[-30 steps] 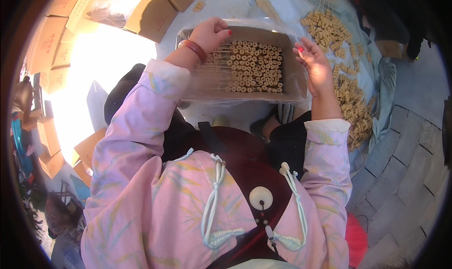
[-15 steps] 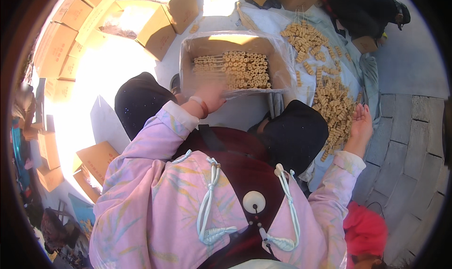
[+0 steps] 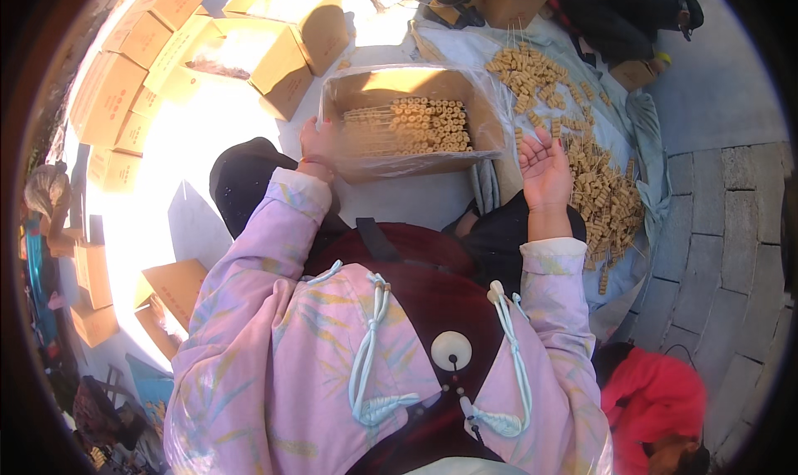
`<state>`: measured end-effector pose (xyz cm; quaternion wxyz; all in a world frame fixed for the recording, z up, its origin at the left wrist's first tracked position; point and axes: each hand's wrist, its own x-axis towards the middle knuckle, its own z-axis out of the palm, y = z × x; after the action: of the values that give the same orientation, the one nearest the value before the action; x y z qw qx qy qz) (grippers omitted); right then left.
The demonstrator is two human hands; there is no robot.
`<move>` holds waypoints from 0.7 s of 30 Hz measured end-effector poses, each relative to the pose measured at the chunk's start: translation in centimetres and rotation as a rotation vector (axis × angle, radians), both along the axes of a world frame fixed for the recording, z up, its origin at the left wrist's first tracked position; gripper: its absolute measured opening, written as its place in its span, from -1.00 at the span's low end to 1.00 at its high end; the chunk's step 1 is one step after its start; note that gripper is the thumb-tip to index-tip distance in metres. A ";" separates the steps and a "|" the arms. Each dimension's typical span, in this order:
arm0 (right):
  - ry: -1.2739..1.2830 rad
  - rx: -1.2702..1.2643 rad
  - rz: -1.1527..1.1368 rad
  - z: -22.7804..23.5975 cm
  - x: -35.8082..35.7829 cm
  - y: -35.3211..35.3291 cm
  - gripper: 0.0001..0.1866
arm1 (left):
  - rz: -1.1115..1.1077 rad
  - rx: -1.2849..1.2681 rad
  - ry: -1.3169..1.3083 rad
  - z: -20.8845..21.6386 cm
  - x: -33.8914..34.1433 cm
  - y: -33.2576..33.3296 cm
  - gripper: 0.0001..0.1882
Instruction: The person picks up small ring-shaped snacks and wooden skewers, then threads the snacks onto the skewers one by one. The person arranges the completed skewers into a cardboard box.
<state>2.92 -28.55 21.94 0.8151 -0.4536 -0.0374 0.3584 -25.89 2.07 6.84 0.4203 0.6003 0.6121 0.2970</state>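
Observation:
Between my knees stands a cardboard box lined with clear plastic. Tan, ring-ended skewered pieces lie stacked inside it, their thin sticks pointing left. My left hand is at the box's left wall; motion blurs its fingers, and whether they grip the wall is unclear. Off the box's right side, my right hand is turned palm up with fingers apart and slightly curled, nothing visible in it. Beside and beyond that hand, a large heap of the same skewers spreads over a pale sheet.
Another pile of skewers lies farther off on the sheet. A person in dark clothes is at the far right, and someone in red is at the near right. Cardboard boxes stand along the left; grey paving lies right.
My left hand has moved left, from over the box's front to its left wall. My right hand has come left and forward, from the heap's outer edge to near the box.

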 end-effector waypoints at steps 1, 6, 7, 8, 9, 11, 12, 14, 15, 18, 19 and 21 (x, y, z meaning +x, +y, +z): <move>0.035 -0.082 -0.017 -1.9 -2.5 1.0 -0.61 | -0.001 -0.050 -0.027 -0.5 0.0 0.0 -0.46; 0.269 -0.382 0.397 -9.4 -12.5 2.0 -0.70 | -0.106 -0.284 0.068 -1.8 0.2 0.7 -0.39; 0.161 -0.378 0.456 -10.0 -12.4 2.1 -0.71 | -0.145 -0.252 0.123 -1.8 0.2 0.8 -0.38; 0.062 -0.397 0.499 -10.1 -11.8 2.1 -0.71 | -0.190 -0.219 0.180 -1.9 0.3 0.8 -0.37; -0.050 -0.380 0.543 -9.9 -10.7 2.2 -0.71 | -0.172 -0.217 0.182 -2.0 0.5 0.7 -0.37; -0.581 -0.710 0.625 -8.8 -7.8 2.8 -0.67 | -0.137 -0.203 0.194 -2.2 0.8 0.4 -0.36; -1.240 -0.956 0.517 -7.4 -5.2 2.6 -0.58 | -0.126 -0.223 0.138 -2.3 0.9 0.3 -0.35; -1.841 -1.081 0.134 -3.8 0.6 2.2 -0.51 | -0.093 -0.247 0.046 -2.6 0.9 0.0 -0.34; -1.844 -1.084 0.046 -1.8 3.2 1.8 -0.51 | -0.099 -0.214 0.058 -2.7 0.9 0.0 -0.34; -1.541 -0.999 -0.212 2.9 9.9 -0.5 -0.48 | -0.110 -0.170 0.079 -3.2 0.7 0.0 -0.37; -1.418 -0.979 -0.243 4.0 11.7 -2.0 -0.49 | -0.106 -0.181 0.062 -3.3 0.6 0.0 -0.38; -1.278 -0.930 -0.322 4.4 14.4 -5.1 -0.51 | -0.109 -0.156 0.083 -3.4 0.6 0.1 -0.39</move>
<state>17.29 -33.62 26.39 0.4055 -0.8635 -0.2777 -0.1132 -25.29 2.19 3.41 0.4557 0.6099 0.6168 0.2000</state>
